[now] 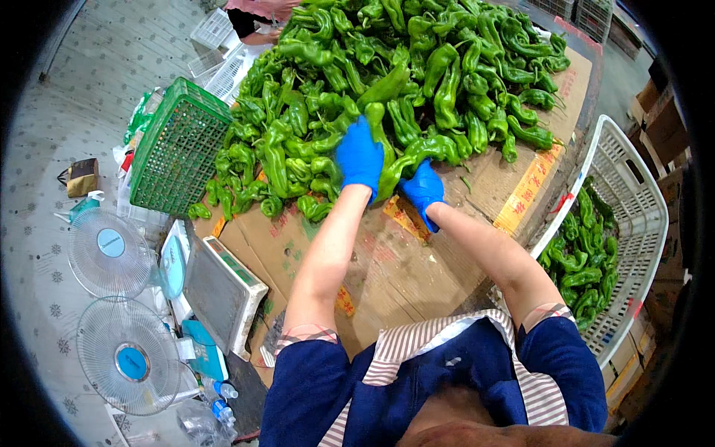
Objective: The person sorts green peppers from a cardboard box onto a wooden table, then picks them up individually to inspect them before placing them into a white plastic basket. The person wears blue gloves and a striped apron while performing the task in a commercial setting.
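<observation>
A big heap of long, wrinkled green peppers (pixel 298 112) covers the far part of a cardboard-topped table (pixel 372 276). At the heap's near edge, my left hand (pixel 360 156), in a blue glove, is closed over a green pepper (pixel 380 160); its fingertips are partly hidden among the others. Just to the right and a bit nearer, my right hand (pixel 423 192), also gloved in blue, has its thumb and fingers closed at the end of another green pepper (pixel 402 165). Both peppers still touch the heap.
A green plastic basket (pixel 179 145) stands tilted at the left beside a flat scale (pixel 220 294). At the right, a white crate (pixel 633 216) holds some peppers. Fans (pixel 128 356) and water bottles (pixel 222 410) are at lower left. Another person's arm (pixel 264 36) shows at the far side.
</observation>
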A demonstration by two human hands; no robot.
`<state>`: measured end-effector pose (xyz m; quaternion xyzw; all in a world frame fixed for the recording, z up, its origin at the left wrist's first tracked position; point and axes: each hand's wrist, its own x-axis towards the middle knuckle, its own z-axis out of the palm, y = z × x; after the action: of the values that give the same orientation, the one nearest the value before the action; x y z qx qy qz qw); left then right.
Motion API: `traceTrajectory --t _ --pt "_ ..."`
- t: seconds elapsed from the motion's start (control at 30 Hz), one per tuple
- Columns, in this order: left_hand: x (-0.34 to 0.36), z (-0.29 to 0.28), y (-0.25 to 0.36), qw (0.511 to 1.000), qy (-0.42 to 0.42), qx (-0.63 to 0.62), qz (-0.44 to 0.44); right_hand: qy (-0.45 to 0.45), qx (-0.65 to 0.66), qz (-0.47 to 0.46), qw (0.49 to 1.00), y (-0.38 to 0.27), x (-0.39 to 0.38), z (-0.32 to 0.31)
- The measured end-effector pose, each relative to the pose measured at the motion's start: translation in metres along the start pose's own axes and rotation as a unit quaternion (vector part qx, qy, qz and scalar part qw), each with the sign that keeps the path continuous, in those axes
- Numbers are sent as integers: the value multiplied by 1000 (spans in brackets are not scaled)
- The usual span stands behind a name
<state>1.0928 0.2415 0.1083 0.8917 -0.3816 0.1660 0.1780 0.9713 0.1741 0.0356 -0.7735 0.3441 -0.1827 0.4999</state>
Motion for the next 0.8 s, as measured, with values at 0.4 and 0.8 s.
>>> traceTrajectory --t 0.4,0.8 --pt "30 8 2 978 161 132 14 29 31 0 999 5 6 8" --pt "-54 -41 -69 946 22 -288 -148 -99 376 -46 920 0 7 -23"
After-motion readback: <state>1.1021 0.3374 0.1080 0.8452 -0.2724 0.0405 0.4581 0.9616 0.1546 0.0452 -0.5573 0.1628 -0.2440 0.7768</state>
